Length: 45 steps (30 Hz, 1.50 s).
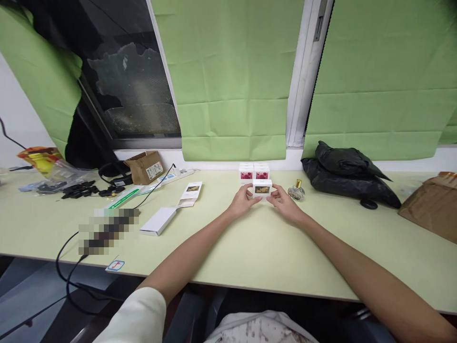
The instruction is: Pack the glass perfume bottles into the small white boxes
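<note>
Both my hands hold a small white box with a yellow-brown picture on its front, just above the pale green table. My left hand pinches its left end and my right hand pinches its right end. Right behind it stand two similar white boxes with pink-red pictures, side by side against the wall. A small glass perfume bottle with a gold cap stands just right of my right hand.
An opened flat white carton lies left of my hands. Further left are a brown cardboard box, black cables and small black parts. A black plastic bag and a brown paper bag sit at the right.
</note>
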### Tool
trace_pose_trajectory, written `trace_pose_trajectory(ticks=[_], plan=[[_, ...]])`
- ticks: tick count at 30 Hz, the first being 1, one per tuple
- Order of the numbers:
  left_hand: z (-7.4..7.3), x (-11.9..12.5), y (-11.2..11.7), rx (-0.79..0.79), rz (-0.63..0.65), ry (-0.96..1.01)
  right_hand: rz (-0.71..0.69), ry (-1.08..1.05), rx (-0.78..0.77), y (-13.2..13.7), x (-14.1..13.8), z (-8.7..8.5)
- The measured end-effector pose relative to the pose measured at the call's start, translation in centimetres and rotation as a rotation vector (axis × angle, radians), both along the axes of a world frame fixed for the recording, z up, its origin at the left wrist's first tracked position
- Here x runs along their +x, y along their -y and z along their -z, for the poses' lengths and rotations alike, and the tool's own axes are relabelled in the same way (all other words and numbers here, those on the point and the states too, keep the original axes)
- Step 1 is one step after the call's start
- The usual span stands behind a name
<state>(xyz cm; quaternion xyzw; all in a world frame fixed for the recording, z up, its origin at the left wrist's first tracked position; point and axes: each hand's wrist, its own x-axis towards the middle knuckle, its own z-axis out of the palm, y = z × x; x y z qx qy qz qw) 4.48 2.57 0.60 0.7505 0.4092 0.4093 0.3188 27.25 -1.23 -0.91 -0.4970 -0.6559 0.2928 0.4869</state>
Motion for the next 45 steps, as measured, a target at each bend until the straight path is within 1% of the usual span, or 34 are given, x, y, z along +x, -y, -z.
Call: trace_pose_trajectory(ticks=[3,5,8,11,16,19,21,23,28,31,34,38,40,45], plan=[[-0.8,-0.3,1.0,0.165,-0.017,-0.063,-0.031,0.113,0.083,0.9,-0.6,-0.6],[-1.2,-0.5,1.6,0.230,0.017,-0.100,-0.076,0.141,0.137,1.4,-0.9,-1.0],[-1.6,-0.6,2.2,0.213,0.106,-0.163,-0.130,0.168,0.180,2.1,-1.2,-1.5],[-1.9,-1.0,2.6,0.195,0.170,-0.224,-0.147,0.190,0.185,2.5,-1.1,-1.9],[-2.6,-1.5,3.0,0.248,0.201,-0.372,-0.112,0.142,0.118,2.4,-0.6,-2.0],[-2.9,-1.4,3.3,0.273,0.231,-0.406,-0.077,0.111,0.080,2.0,-0.4,-1.8],[-2.8,-1.1,3.4,0.301,0.222,-0.408,-0.067,0.071,0.052,1.7,-0.2,-1.7],[-2.5,-0.9,3.3,0.316,0.181,-0.412,-0.077,0.004,0.027,1.5,-0.1,-1.7],[-1.9,-0.7,2.8,0.287,0.107,-0.450,-0.117,-0.126,-0.004,1.5,-0.3,-2.1],[-1.8,-0.7,2.7,0.358,0.088,-0.490,-0.108,-0.146,-0.014,1.6,-0.5,-2.0],[-1.8,-0.6,2.8,0.420,0.079,-0.473,-0.086,-0.164,-0.039,1.5,-0.6,-1.8],[-1.9,-0.5,2.9,0.474,0.149,-0.417,-0.101,-0.181,-0.058,1.5,-0.5,-1.7],[-1.9,-0.4,3.0,0.488,0.151,-0.417,-0.110,-0.187,-0.051,1.5,-0.6,-1.7],[-1.8,-0.1,3.2,0.472,0.100,-0.409,-0.106,-0.166,-0.032,1.3,-0.7,-1.3]])
